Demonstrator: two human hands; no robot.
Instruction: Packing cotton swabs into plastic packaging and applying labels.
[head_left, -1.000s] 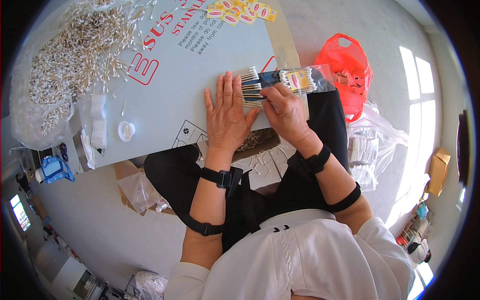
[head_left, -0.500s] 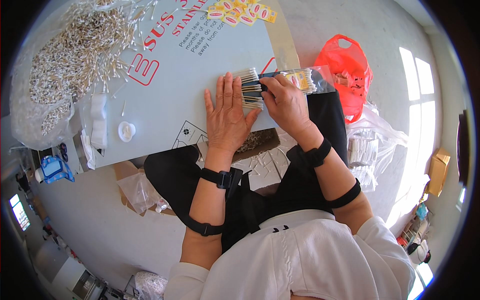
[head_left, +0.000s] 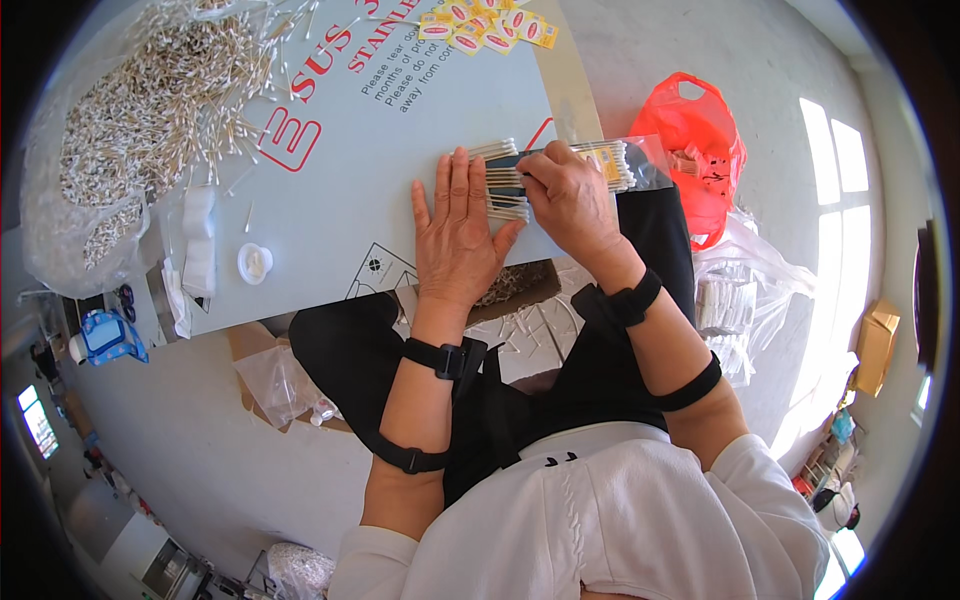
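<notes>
My left hand (head_left: 455,245) lies flat on the table, its fingers stretched out over a spread row of white cotton swabs (head_left: 507,214). The swabs stick out to the right from beneath that palm. My right hand (head_left: 577,212) is closed, with its curled fingertips at the right ends of the middle swabs; its grip is partly hidden. A dark strip shows between the swabs. Just past my right hand, a clear plastic bag (head_left: 650,160) holds more cotton swabs with a yellow label card (head_left: 602,158) among them, at the table's right edge.
A large clear bag of loose cotton swabs (head_left: 150,110) covers the table's far left. Yellow label cards (head_left: 487,25) lie at the far edge. Nearer stand a small white cup (head_left: 254,264) and white pads (head_left: 199,240). Right of the table is a red plastic bag (head_left: 715,115).
My right fingers have curled closer together and shifted slightly over the swabs. More swabs now lie across the middle between my hands. My left hand stays flat, almost unmoved.
</notes>
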